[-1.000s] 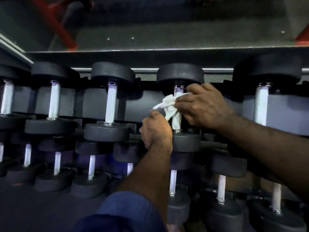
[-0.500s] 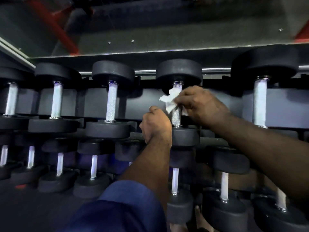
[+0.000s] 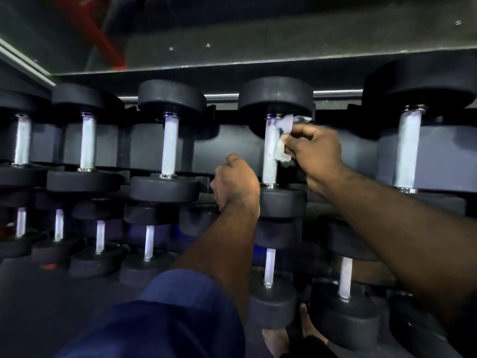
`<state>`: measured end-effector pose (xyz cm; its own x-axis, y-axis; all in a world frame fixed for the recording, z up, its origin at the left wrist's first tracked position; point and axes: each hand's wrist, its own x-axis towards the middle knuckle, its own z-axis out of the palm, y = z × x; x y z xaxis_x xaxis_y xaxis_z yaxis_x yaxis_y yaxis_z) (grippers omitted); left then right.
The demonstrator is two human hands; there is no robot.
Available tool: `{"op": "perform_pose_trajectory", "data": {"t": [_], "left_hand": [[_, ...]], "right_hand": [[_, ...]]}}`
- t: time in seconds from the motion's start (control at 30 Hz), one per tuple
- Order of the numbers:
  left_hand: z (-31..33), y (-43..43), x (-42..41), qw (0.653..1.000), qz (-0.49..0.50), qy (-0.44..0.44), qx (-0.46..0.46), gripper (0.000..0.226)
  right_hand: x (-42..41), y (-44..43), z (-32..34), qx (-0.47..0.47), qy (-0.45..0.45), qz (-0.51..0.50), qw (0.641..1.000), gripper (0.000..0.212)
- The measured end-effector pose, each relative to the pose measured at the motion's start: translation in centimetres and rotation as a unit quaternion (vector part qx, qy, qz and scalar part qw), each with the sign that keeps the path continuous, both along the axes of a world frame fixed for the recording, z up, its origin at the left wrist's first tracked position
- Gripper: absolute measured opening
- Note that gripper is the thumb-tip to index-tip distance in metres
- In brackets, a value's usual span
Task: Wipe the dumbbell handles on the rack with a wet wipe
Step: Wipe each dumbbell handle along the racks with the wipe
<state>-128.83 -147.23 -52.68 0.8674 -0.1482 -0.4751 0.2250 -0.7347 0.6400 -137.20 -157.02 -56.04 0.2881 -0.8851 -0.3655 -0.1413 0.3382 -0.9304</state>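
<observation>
White wet wipe crumpled | right hand pinches it | against knurled handle

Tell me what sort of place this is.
Most likely a gym's free-weight area: rows of black dumbbells sit on a tiered rack, and the right hand holds a wipe against one handle.

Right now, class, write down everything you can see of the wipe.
The wipe is a small white sheet, crumpled and thin, like damp tissue. The right hand pinches it against the right side of a knurled metal handle in the top row, near the handle's upper end. One corner pokes up above the hand towards the far black weight; another fold hangs below it. The left hand does not touch it.
</observation>
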Motion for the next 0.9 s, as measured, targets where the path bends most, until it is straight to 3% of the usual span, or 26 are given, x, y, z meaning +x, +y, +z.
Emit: {"op": "perform_pose_trajectory", "data": {"t": [0.1, 0.17, 0.23, 0.33, 0.43, 0.57, 0.63, 0.77, 0.83, 0.9], "left_hand": [[-0.7, -0.1, 0.2, 1.0, 0.006, -0.009, 0.002, 0.078], [-1.0, -0.2, 0.3, 1.0, 0.008, -0.01, 0.006, 0.078], [-0.7, -0.2, 0.3, 1.0, 0.014, -0.005, 0.001, 0.077], [-0.3, 0.0, 0.2, 1.0, 0.012, 0.005, -0.009, 0.076], [-0.4, 0.2, 0.1, 1.0, 0.011, -0.006, -0.001, 0.075], [-2.0, -0.1, 0.6, 1.0, 0.012, -0.013, -0.006, 0.082], [-1.9, -0.1, 0.9, 1.0, 0.021, -0.015, -0.011, 0.081], [-1.2, -0.2, 0.9, 1.0, 0.01, -0.017, -0.001, 0.07], [-1.0, 0.0, 1.1, 1.0, 0.005, -0.01, -0.001, 0.061], [-0.8, -0.2, 0.7, 1.0, -0.002, -0.003, 0.002, 0.056]], "right_hand": [[0.6, 0.9, -0.7, 0.048, -0.01, 0.001, 0.999, 0.028], [-0.8, 2.4, -0.6, 0.063, 0.048, 0.089, 0.993, 0.028], [-1.7, 2.3, -0.3, 0.098, 0.035, 0.134, 0.985, 0.028], [-0.3, 0.1, 0.2, 0.115, -0.023, 0.057, 0.991, 0.039], [0.5, 0.1, 0.8, 0.115, -0.028, 0.084, 0.989, 0.043], [-2.3, 2.0, 1.1, 0.065, 0.132, 0.273, 0.951, 0.032], [-1.7, 1.0, 1.5, 0.063, 0.131, 0.246, 0.958, 0.034], [-0.1, -0.9, 1.6, 0.115, 0.002, 0.09, 0.989, 0.031], [-0.6, -0.1, 1.5, 0.088, 0.079, 0.178, 0.977, 0.029], [-1.3, 0.4, 1.7, 0.051, 0.205, 0.279, 0.937, 0.027]]}}
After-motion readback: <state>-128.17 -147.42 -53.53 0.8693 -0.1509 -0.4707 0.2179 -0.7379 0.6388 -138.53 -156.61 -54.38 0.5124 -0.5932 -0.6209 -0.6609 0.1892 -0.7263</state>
